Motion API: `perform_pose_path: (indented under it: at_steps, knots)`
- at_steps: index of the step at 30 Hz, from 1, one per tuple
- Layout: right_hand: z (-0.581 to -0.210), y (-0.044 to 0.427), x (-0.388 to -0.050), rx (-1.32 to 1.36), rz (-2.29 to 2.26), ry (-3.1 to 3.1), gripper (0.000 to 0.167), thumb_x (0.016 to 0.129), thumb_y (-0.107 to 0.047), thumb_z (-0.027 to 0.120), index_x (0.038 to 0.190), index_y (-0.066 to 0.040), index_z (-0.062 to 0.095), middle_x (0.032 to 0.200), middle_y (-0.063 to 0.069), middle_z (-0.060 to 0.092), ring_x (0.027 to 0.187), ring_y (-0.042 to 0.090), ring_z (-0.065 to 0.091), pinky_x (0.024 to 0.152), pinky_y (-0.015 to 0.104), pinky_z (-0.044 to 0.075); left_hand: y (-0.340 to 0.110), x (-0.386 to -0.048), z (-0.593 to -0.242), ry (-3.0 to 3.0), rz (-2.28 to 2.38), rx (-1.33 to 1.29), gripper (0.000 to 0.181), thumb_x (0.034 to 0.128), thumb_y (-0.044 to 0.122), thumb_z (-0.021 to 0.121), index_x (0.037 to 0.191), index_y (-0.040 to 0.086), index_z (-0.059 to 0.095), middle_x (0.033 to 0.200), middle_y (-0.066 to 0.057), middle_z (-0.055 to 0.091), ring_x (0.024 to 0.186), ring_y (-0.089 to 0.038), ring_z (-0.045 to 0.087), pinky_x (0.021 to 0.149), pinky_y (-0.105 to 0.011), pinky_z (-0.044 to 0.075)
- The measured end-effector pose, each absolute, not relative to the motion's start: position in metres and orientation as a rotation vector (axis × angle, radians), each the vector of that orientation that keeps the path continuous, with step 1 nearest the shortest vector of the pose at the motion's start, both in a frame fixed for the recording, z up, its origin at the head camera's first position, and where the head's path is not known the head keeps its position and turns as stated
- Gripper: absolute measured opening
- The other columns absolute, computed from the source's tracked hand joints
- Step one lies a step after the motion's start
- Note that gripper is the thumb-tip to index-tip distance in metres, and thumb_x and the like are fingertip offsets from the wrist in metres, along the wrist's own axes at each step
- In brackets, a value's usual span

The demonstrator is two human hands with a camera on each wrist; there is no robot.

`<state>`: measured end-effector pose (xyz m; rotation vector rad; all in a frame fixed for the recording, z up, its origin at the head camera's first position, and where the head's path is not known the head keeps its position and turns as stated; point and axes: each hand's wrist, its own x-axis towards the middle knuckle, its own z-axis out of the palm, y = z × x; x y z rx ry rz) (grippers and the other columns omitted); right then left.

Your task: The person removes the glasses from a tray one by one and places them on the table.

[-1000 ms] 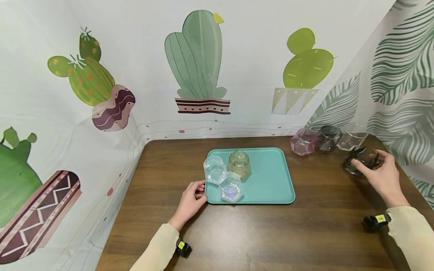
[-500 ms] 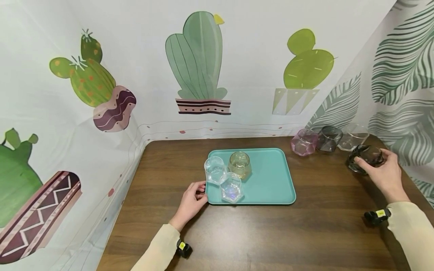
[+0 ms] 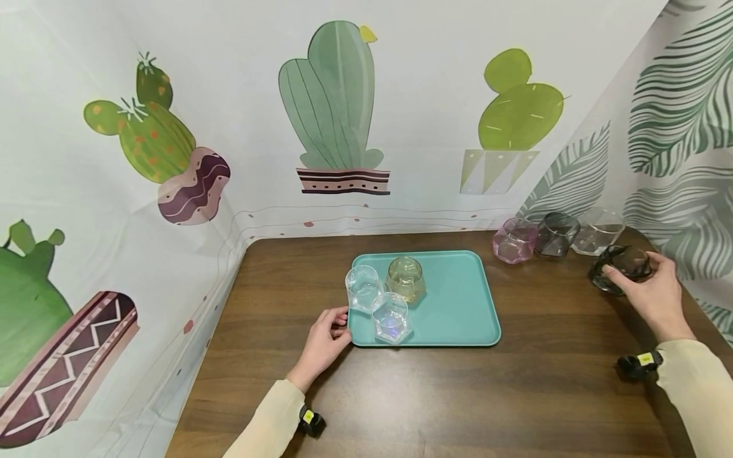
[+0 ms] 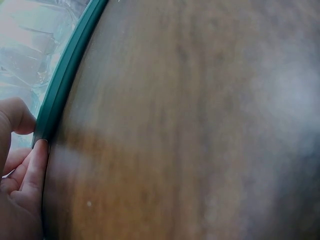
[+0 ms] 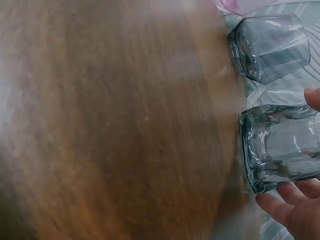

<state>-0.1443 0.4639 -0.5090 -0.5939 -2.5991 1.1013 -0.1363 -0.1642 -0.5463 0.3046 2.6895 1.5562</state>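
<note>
My left hand (image 3: 322, 343) is at the left edge of a turquoise tray (image 3: 458, 305), its thumb and fingers pinching the rim (image 4: 65, 75). On the tray's left part stand two clear glasses, one rear (image 3: 363, 289) and one front (image 3: 391, 320), with an amber glass (image 3: 405, 280) beside them. Far to the right, my right hand (image 3: 658, 296) grips a dark smoky glass (image 3: 618, 268) between thumb and fingers. In the right wrist view this held glass (image 5: 280, 145) has a thick squarish base; whether it touches the table cannot be told.
A row of glasses stands at the table's back right: a pink one (image 3: 513, 242), a dark grey one (image 3: 557, 235) and a clear one (image 3: 598, 234) just behind the held glass. Patterned cloth (image 3: 424, 127) hangs behind the wooden table (image 3: 435, 401).
My right hand has shifted slightly to the right, carrying the dark smoky glass along. The left hand stays at the tray's edge, and the tray and its glasses look unmoved.
</note>
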Motion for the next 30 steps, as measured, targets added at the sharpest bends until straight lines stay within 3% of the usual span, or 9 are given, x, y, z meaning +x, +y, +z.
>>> perform_pose_path:
  at_steps: [3, 9, 14, 18, 22, 24, 27, 29, 30]
  knots:
    - [-0.51, 0.465, -0.144, -0.592, 1.098, -2.601, 0.094, 0.096, -0.039, 0.067, 0.158, 0.01, 0.017, 0.145, 0.038, 0.036, 0.126, 0.053, 0.038, 0.098, 0.057, 0.037, -0.164, -0.136, -0.546, 2.694, 1.563, 0.319, 0.048, 0.0859, -0.003, 0.066, 0.134, 0.0, 0.063, 0.114, -0.01, 0.062, 0.104, -0.023, 0.062, 0.086, -0.024, 0.061]
    - [-0.509, 0.467, -0.146, -0.58, 1.071, -2.617, 0.092, 0.096, -0.04, 0.068, 0.157, 0.009, 0.021, 0.134, 0.031, 0.043, 0.105, 0.036, 0.044, 0.079, 0.029, 0.038, -0.165, -0.136, -0.547, 2.706, 1.563, 0.344, 0.049, 0.085, -0.004, 0.067, 0.133, -0.001, 0.063, 0.113, -0.011, 0.062, 0.103, -0.023, 0.062, 0.085, -0.025, 0.061]
    - [-0.509, 0.47, -0.147, -0.568, 1.077, -2.637, 0.093, 0.096, -0.041, 0.067, 0.158, 0.009, 0.02, 0.135, 0.03, 0.043, 0.096, 0.02, 0.043, 0.072, 0.023, 0.034, -0.165, -0.136, -0.547, 2.691, 1.564, 0.311, 0.049, 0.0854, -0.003, 0.067, 0.134, 0.0, 0.064, 0.113, -0.009, 0.062, 0.104, -0.021, 0.062, 0.086, -0.024, 0.061]
    - [-0.508, 0.472, -0.148, -0.554, 1.099, -2.639, 0.093, 0.097, -0.041, 0.066, 0.159, 0.009, 0.018, 0.133, 0.03, 0.042, 0.1, 0.028, 0.043, 0.073, 0.024, 0.036, -0.165, -0.136, -0.547, 2.687, 1.565, 0.312, 0.049, 0.0855, -0.003, 0.067, 0.134, 0.0, 0.063, 0.113, -0.01, 0.062, 0.104, -0.022, 0.062, 0.086, -0.023, 0.061]
    - [-0.508, 0.474, -0.149, -0.542, 1.129, -2.65, 0.096, 0.098, -0.043, 0.064, 0.161, 0.009, 0.013, 0.145, 0.036, 0.034, 0.118, 0.047, 0.038, 0.09, 0.046, 0.041, -0.164, -0.137, -0.547, 2.685, 1.569, 0.311, 0.049, 0.0857, -0.003, 0.067, 0.134, 0.0, 0.063, 0.113, -0.01, 0.061, 0.104, -0.022, 0.062, 0.086, -0.024, 0.061]
    - [-0.508, 0.474, -0.149, -0.543, 1.151, -2.651, 0.097, 0.098, -0.043, 0.063, 0.161, 0.008, 0.01, 0.153, 0.039, 0.028, 0.125, 0.052, 0.033, 0.097, 0.059, 0.036, -0.164, -0.136, -0.547, 2.683, 1.567, 0.297, 0.048, 0.0863, -0.002, 0.066, 0.134, 0.0, 0.063, 0.114, -0.01, 0.061, 0.104, -0.021, 0.061, 0.086, -0.024, 0.061]
    - [-0.508, 0.475, -0.15, -0.537, 1.141, -2.652, 0.097, 0.098, -0.043, 0.064, 0.162, 0.008, 0.011, 0.151, 0.038, 0.03, 0.12, 0.048, 0.036, 0.094, 0.045, 0.04, -0.164, -0.136, -0.547, 2.691, 1.56, 0.3, 0.048, 0.0866, -0.002, 0.066, 0.134, 0.0, 0.063, 0.114, -0.011, 0.061, 0.105, -0.022, 0.061, 0.087, -0.025, 0.061]
    - [-0.508, 0.476, -0.15, -0.526, 1.123, -2.652, 0.096, 0.098, -0.042, 0.065, 0.161, 0.008, 0.014, 0.143, 0.034, 0.036, 0.111, 0.04, 0.039, 0.084, 0.031, 0.039, -0.163, -0.136, -0.547, 2.696, 1.555, 0.304, 0.048, 0.0868, -0.002, 0.066, 0.135, 0.0, 0.063, 0.115, -0.011, 0.061, 0.105, -0.022, 0.061, 0.088, -0.026, 0.061]
    - [-0.508, 0.476, -0.15, -0.523, 1.116, -2.654, 0.095, 0.098, -0.041, 0.065, 0.161, 0.008, 0.014, 0.142, 0.033, 0.037, 0.109, 0.039, 0.038, 0.082, 0.029, 0.038, -0.163, -0.136, -0.547, 2.698, 1.553, 0.306, 0.048, 0.0868, -0.002, 0.066, 0.135, 0.0, 0.063, 0.115, -0.011, 0.061, 0.105, -0.022, 0.061, 0.087, -0.026, 0.061]
